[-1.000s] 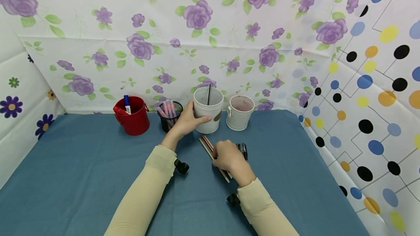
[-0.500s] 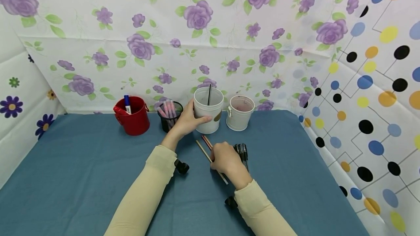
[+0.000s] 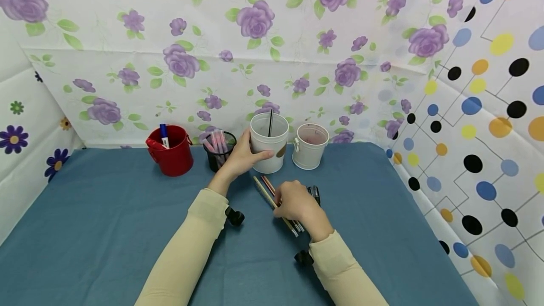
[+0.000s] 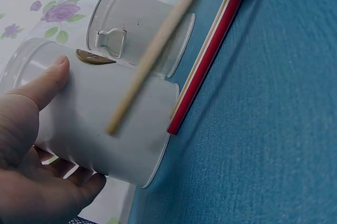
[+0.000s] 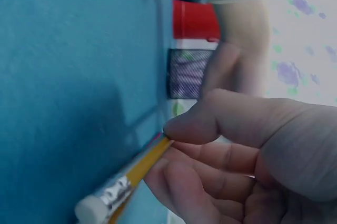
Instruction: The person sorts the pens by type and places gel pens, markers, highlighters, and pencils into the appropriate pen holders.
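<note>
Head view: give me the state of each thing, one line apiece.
Left hand: gripping white cup
Right hand: pinching yellow pencil
White cup: upright, black stick inside
Yellow pencil: pinched
Red pencil: outside white cup
Black pens: lying down, partly hidden
Red bucket: upright, markers inside
Mesh cup: upright, pink items inside
Small bucket: upright, open-topped

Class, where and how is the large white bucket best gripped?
Probably round the wall of the large white bucket, from the left, thumb in front: it is round and upright, and the small white bucket stands close on its right. The left hand grips it so.
</note>
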The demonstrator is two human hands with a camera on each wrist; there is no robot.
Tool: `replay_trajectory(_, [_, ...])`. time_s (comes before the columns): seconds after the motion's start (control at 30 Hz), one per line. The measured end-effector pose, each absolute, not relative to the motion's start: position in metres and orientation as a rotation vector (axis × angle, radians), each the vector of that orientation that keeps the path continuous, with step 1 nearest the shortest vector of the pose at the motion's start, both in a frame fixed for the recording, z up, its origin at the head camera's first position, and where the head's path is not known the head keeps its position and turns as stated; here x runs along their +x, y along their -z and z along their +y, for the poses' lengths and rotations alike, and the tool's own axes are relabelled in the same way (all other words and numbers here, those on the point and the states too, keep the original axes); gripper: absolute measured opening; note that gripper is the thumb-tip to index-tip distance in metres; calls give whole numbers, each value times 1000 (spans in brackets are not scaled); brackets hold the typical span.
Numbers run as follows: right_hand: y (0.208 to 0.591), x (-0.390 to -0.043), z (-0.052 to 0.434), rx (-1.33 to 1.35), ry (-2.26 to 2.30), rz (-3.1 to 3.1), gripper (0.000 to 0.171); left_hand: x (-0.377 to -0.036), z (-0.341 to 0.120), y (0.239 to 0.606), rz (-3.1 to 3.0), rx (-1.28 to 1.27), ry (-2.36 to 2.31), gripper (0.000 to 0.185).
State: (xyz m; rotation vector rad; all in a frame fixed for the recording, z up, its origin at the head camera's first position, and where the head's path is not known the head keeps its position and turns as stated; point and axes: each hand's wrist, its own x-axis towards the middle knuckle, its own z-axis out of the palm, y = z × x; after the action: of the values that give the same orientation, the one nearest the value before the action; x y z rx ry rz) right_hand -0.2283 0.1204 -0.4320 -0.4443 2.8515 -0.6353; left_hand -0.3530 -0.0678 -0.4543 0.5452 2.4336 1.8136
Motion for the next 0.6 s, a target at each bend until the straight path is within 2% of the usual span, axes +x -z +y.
replay_trajectory(0.6, [414,-242,163,-477,1046,2693,6,-353,-67,455,2449,527,-1802,101])
